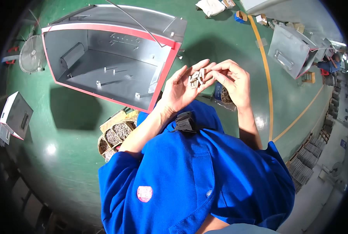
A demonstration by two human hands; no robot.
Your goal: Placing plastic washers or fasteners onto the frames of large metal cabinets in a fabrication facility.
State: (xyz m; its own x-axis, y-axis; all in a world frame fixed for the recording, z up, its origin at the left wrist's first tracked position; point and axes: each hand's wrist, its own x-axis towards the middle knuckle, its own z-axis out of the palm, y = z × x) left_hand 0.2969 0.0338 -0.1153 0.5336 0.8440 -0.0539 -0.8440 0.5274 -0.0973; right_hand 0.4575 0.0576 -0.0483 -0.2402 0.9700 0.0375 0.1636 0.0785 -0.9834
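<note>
My left hand (176, 91) is palm up with its fingers lightly cupped. Several small, light-coloured metal pins (196, 79), short and round, lie loose on that palm and fingers. Over the left fingertips, my right hand (236, 82) has thumb and forefinger pinched together beside the pins; whatever is between them is too small to make out. To the left of both hands stands a large grey metal cabinet (103, 64), open side up, with a red edge. Small posts and brackets stick up inside it.
Beside my left forearm sits a divided carton (112, 136) full of small metal parts. A bag of small parts (224, 94) lies below my right hand. A fan (33, 54), a smaller metal box (16, 116) and another grey cabinet (287, 50) stand farther off; a person (331, 62) works at far right.
</note>
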